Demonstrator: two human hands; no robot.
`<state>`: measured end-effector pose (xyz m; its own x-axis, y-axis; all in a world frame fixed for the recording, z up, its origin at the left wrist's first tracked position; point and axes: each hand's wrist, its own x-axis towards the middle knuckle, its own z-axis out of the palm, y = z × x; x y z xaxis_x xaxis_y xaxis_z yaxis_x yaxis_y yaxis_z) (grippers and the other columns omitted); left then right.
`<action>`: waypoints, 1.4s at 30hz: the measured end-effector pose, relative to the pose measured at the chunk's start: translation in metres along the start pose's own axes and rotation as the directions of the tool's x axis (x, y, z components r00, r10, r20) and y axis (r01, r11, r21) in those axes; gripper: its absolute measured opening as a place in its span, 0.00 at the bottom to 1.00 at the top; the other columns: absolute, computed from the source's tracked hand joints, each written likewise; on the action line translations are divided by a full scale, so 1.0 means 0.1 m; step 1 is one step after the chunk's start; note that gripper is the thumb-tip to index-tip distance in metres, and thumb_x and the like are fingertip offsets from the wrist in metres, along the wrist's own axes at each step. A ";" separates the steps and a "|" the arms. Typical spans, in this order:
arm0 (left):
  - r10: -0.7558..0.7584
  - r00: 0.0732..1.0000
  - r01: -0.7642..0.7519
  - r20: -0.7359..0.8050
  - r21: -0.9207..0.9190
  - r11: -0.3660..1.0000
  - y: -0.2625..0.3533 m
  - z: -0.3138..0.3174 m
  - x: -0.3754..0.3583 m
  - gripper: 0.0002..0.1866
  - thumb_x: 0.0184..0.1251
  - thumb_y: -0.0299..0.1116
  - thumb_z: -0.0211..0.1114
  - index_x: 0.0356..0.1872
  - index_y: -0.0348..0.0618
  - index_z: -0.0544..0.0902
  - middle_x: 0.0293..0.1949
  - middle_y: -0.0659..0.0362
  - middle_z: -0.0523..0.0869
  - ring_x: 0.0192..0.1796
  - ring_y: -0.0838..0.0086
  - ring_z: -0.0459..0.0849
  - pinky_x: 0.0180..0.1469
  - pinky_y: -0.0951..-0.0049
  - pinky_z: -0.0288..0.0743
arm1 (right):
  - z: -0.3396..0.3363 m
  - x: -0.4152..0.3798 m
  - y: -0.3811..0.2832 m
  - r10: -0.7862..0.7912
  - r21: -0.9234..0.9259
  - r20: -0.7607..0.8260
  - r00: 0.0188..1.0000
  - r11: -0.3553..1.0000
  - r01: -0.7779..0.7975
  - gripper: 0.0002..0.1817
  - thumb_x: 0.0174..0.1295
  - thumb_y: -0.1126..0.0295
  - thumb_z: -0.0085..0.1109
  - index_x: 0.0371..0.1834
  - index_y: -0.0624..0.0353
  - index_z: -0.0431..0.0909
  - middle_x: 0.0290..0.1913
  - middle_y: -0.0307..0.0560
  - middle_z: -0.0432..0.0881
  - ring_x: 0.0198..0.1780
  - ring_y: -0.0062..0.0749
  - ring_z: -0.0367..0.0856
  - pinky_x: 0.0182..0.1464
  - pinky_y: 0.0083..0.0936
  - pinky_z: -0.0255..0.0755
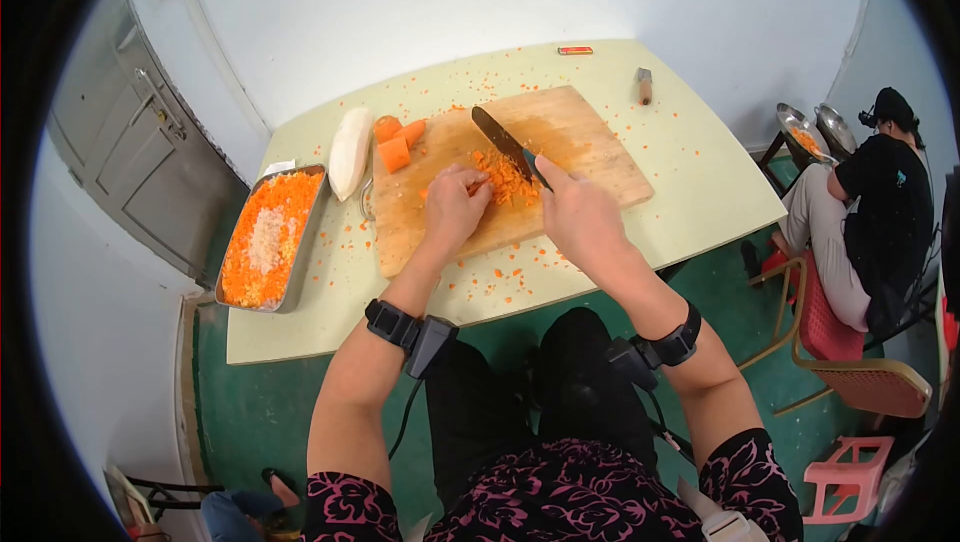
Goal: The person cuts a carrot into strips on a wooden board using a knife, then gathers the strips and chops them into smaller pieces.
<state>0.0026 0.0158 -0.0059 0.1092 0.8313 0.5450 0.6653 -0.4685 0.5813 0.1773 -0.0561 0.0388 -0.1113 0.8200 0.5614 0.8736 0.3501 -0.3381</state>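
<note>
My right hand (582, 217) is wrapped around the dark green handle of a kitchen knife (497, 136). Its dark blade points up and left over the wooden cutting board (610, 157). Beneath and beside the blade lies a pile of chopped carrot (510, 185). My left hand (457, 207) rests at the pile's left edge, fingers curled in and closed on a bit of carrot, mostly hidden by the fingers. Larger carrot chunks (394, 154) sit at the board's upper left. Beside the board lies a peeled white radish (350, 152).
A metal tray (300, 277) of chopped carrot with a pale minced heap stands at the left. A wooden-handled tool (644, 89) and a red packet (575, 51) lie toward the back. Carrot bits dot the table (700, 177). Another person (880, 202) sits at right near metal pans (800, 132).
</note>
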 end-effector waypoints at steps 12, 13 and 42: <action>-0.024 1.000 0.024 -0.019 -0.025 0.999 -0.02 0.02 -0.03 0.08 0.52 0.31 0.65 0.31 0.37 0.85 0.32 0.51 0.82 0.39 0.59 0.79 0.42 0.65 0.73 | -0.09 0.05 0.05 0.094 0.035 -0.013 0.995 0.995 -0.094 0.20 0.58 0.71 0.52 0.55 0.59 0.72 0.28 0.59 0.78 0.30 0.52 0.78 0.34 0.41 0.73; -0.020 0.999 0.020 -0.031 -0.018 1.000 -0.02 0.03 -0.03 0.08 0.51 0.31 0.65 0.31 0.37 0.84 0.32 0.51 0.82 0.39 0.59 0.79 0.42 0.65 0.73 | -0.12 0.06 0.02 0.108 0.058 -0.019 0.994 0.993 -0.107 0.20 0.58 0.71 0.53 0.56 0.58 0.72 0.28 0.60 0.78 0.31 0.52 0.78 0.35 0.41 0.72; 0.023 1.000 -0.021 -0.022 0.055 0.998 -0.04 0.02 -0.02 0.09 0.52 0.29 0.66 0.34 0.37 0.85 0.34 0.52 0.84 0.33 0.66 0.83 0.36 0.73 0.75 | -0.15 0.18 0.02 0.010 0.011 0.080 0.997 1.000 -0.011 0.19 0.56 0.74 0.50 0.53 0.62 0.73 0.26 0.61 0.78 0.28 0.50 0.79 0.31 0.39 0.73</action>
<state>0.0012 0.0173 -0.0109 0.1081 0.8138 0.5710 0.7024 -0.4690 0.5355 0.1847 -0.0474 0.0597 -0.1396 0.8570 0.4960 0.8696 0.3457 -0.3526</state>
